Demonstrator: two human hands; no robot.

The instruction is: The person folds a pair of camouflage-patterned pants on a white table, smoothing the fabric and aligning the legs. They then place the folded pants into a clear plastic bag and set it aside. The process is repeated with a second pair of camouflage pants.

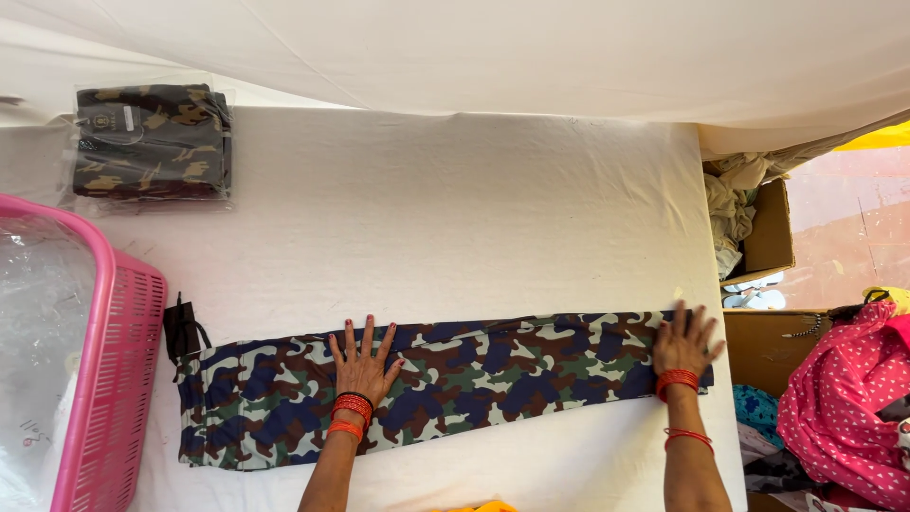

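Camouflage-print trousers (pixel 445 384), in navy, brown, green and pale grey, lie folded lengthwise into one long strip across the near part of a white cloth-covered table (pixel 455 218). The left hand (pixel 363 360) presses flat on the strip about a third of the way from its left end, fingers spread and gripping nothing. The right hand (pixel 684 343) lies flat on the far right end, fingers also spread and open, right at the table's right edge.

The risks here sit mostly at that right edge. The strip's end reaches almost to the drop, so any push or smoothing stroke to the right could, I judge, slide the fabric over the edge toward the cardboard box (pixel 763 237) and the pink dotted cloth (pixel 839 398) piled below. The fabric looks thin and smooth, and the layers could shift against each other under flat palms alone, so the long edges may go out of line, most likely in the unpressed stretch between the two hands. The left end, near the black tag (pixel 181 332), lies free of either hand and could bunch or skew if the strip is pulled. That end also lies close to the pink plastic basket (pixel 109 379), whose ribbed wall could catch it.

A packed camouflage garment in a clear bag (pixel 152 142) lies well apart at the far left corner and seems out of harm's way.
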